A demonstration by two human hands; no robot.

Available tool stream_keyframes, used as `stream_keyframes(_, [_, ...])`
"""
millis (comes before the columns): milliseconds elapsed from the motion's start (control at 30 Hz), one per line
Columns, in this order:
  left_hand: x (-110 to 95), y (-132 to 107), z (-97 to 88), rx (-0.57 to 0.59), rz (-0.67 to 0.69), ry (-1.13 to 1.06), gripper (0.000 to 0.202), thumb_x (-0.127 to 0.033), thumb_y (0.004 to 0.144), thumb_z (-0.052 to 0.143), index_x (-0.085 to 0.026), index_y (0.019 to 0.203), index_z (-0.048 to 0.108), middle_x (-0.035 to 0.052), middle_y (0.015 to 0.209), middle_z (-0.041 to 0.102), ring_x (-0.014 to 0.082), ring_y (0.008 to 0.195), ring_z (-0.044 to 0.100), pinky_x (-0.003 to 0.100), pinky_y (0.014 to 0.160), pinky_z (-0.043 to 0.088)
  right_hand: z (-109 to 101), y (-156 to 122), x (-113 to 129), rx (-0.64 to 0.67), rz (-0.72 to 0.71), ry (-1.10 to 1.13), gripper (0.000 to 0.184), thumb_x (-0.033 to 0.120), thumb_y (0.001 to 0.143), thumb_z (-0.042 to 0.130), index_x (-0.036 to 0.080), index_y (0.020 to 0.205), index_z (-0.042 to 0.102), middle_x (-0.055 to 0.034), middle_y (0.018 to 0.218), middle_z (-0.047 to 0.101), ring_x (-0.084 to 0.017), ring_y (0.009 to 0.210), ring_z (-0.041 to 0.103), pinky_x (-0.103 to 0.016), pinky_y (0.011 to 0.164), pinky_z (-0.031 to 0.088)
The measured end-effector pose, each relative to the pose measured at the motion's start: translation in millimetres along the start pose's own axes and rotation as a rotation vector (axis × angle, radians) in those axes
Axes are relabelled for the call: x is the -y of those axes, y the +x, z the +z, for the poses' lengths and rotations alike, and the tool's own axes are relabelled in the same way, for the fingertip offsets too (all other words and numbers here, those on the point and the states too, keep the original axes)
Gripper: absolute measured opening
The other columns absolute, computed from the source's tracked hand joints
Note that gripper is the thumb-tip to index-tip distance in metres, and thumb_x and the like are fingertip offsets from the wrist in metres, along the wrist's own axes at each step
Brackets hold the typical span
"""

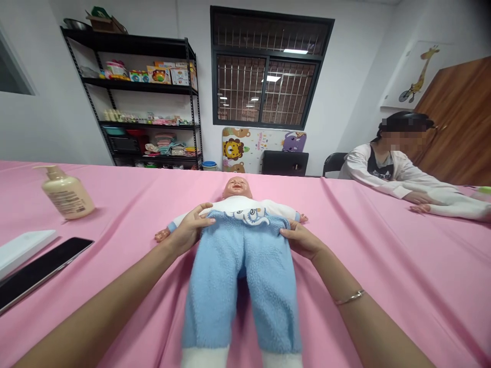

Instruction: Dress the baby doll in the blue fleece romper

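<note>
Two bare hands are on the baby doll (245, 205), which lies on its back at the middle of the pink-covered tabletop (387, 301), feet toward you. Your left hand (187, 230) curves over its side at the waist; your right hand (301, 240) sits at the opposite edge of the blue fleece trousers (241, 286). Both grips are part-open, and this view does not settle whether either pinches the waistband. Judge the doll light and soft-bodied, with smooth vinyl limbs liable to slip; the waistband is the sound hold. To your left are a pump bottle (68, 193) and a black tablet (38, 271). A seated co-worker (383, 168) leans on the far right of the tabletop, and a black metal shelf (130, 48) of baby goods stands behind.
</note>
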State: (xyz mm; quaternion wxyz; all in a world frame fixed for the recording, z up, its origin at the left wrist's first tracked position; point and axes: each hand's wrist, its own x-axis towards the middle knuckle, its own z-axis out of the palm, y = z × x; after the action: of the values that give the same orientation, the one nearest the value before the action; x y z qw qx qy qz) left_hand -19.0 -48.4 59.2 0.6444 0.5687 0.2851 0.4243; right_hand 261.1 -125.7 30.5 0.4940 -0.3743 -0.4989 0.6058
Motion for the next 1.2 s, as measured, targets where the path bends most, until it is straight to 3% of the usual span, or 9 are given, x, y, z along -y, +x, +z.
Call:
stream_keyframes(133, [2,1,3.6,-0.017,0.061,-0.093,0.052,-0.014,0.052,0.073,-0.02,0.097,0.047,0.0017,0.09,0.062,0.0153,0.076,0.059,0.023,0.067,0.045,6,4,1,-0.039,-0.066,-0.141,0.034,0.025,0.059,0.074,0.018,0.092,0.065,-0.0022,0.088,0.064,-0.017,0.083,0.057,-0.029,0.077,0.042])
stream_keyframes(267, [18,9,-5.9,-0.081,0.106,0.02,0.051,-0.018,0.053,0.076,-0.018,0.094,0.048,0.0005,0.084,0.063,0.014,0.075,0.059,0.023,0.068,0.044,10,16,-6,-0.231,-0.247,-0.467,0.014,0.023,0.062,0.067,0.014,0.072,0.062,0.0009,0.07,0.059,-0.014,0.068,0.051,-0.025,0.064,0.038])
stream_keyframes(400, [33,16,-21.3,-0.199,0.002,0.283,0.041,-0.04,0.06,0.073,-0.015,0.086,0.052,0.0014,0.075,0.062,0.0176,0.072,0.058,0.025,0.064,0.043,4,27,-25,-0.453,-0.316,-0.653,0.006,0.018,0.064,0.056,0.014,0.067,0.058,0.0012,0.062,0.056,-0.015,0.064,0.048,-0.025,0.06,0.036])
stream_keyframes(500, [30,14,-24.6,-0.131,-0.093,0.615,0.04,-0.055,0.067,0.061,-0.015,0.064,0.056,0.0023,0.06,0.058,0.0212,0.064,0.056,0.028,0.057,0.04,3,27,-33,-0.43,-0.232,-0.684,0.019,0.022,0.068,0.052,0.015,0.083,0.062,-0.0016,0.079,0.063,-0.019,0.075,0.053,-0.029,0.068,0.039])
stream_keyframes(567, [23,10,-21.2,-0.036,-0.139,0.653,0.04,-0.055,0.068,0.059,-0.015,0.063,0.059,0.004,0.064,0.061,0.023,0.069,0.056,0.029,0.061,0.041,5,23,-32,-0.368,-0.136,-0.658,0.02,0.028,0.072,0.051,0.014,0.08,0.063,-0.002,0.079,0.063,-0.02,0.076,0.054,-0.03,0.068,0.039])
stream_keyframes(667, [17,4,-12.7,0.039,-0.172,0.282,0.024,-0.04,0.067,0.063,-0.017,0.074,0.062,0.003,0.076,0.063,0.0212,0.077,0.057,0.029,0.071,0.043,11,19,-26,-0.304,-0.052,-0.438,0.022,0.032,0.071,0.054,0.014,0.078,0.064,-0.0018,0.076,0.064,-0.019,0.074,0.054,-0.029,0.066,0.041])
stream_keyframes(800, [19,0,-6.8,-0.037,-0.2,-0.141,0.005,-0.018,0.055,0.055,-0.018,0.058,0.051,-0.0027,0.051,0.049,0.0127,0.049,0.047,0.024,0.053,0.042,17,18,-22,-0.385,-0.006,0.08,0.015,0.024,0.063,0.061,0.017,0.076,0.062,-0.0013,0.073,0.064,-0.017,0.07,0.056,-0.026,0.063,0.044])
stream_keyframes(933, [21,-5,-5.9,0.01,-0.186,-0.06,0.01,-0.019,0.052,0.052,-0.019,0.062,0.052,-0.003,0.047,0.046,0.0132,0.046,0.045,0.025,0.048,0.041,23,19,-21,-0.426,0.058,0.394,0.005,0.02,0.063,0.059,0.018,0.068,0.058,-0.0002,0.061,0.06,-0.014,0.058,0.053,-0.025,0.058,0.045])
stream_keyframes(1200, [29,-9,-0.3,-0.107,-0.063,0.154,0.023,-0.033,0.06,0.063,-0.018,0.077,0.056,0.0002,0.064,0.057,0.017,0.06,0.053,0.027,0.054,0.045,31,15,-23,-0.306,-0.048,0.126,0.02,0.036,0.071,0.055,0.02,0.06,0.054,-0.0027,0.053,0.056,-0.017,0.052,0.052,-0.03,0.055,0.045])
